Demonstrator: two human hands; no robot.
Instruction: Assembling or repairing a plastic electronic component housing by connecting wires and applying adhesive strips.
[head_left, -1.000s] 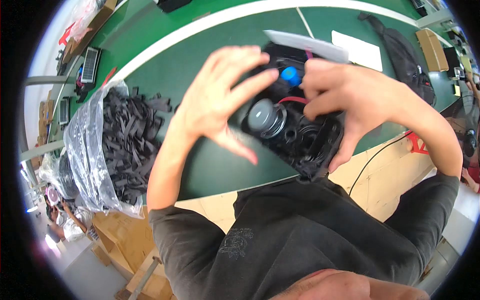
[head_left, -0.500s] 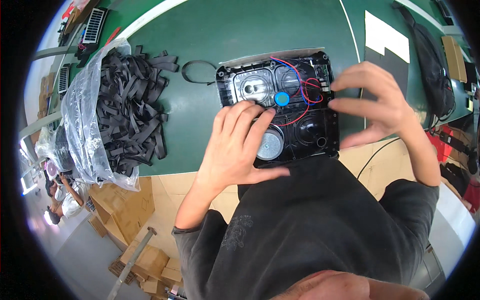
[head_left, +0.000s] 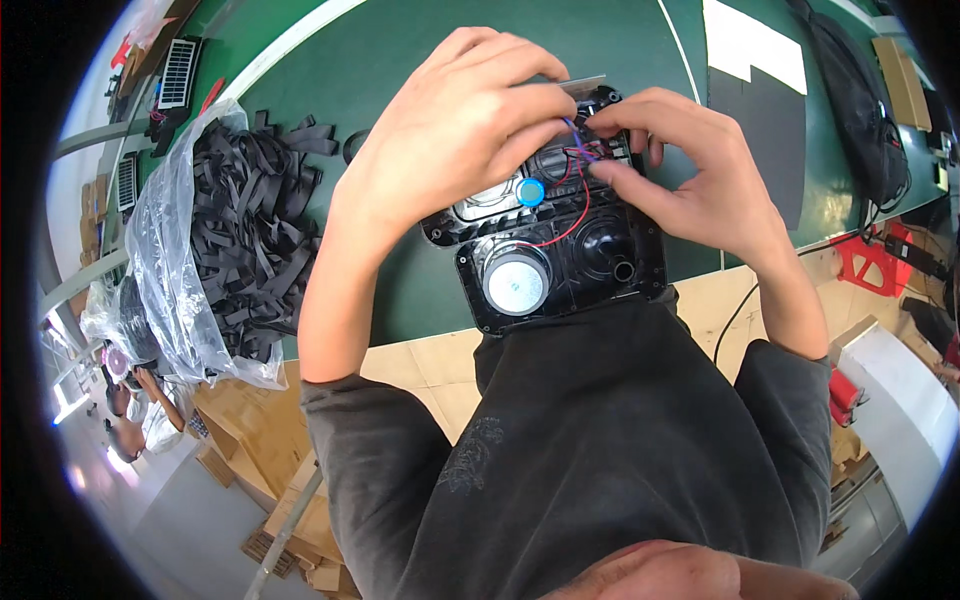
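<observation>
Over the upper left of the open black housing point(head_left: 645, 265), the left hand point(head_left: 465, 125) curls its fingers near the wire ends; whether it pinches one cannot be told. The housing lies below and between the hands; it should be stiff, fairly light, best held by its rim. At its lower left, the round speaker point(head_left: 516, 284) probably weighs most. The thin red wire point(head_left: 584, 205) inside should be limp and easily torn. Over its upper right, the right hand point(head_left: 700, 180) has thumb and forefinger parted.

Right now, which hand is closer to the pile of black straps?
Left. The left hand is to the right of the black straps, over the black casing; the right hand is farther right, at the casing's right side.
</observation>
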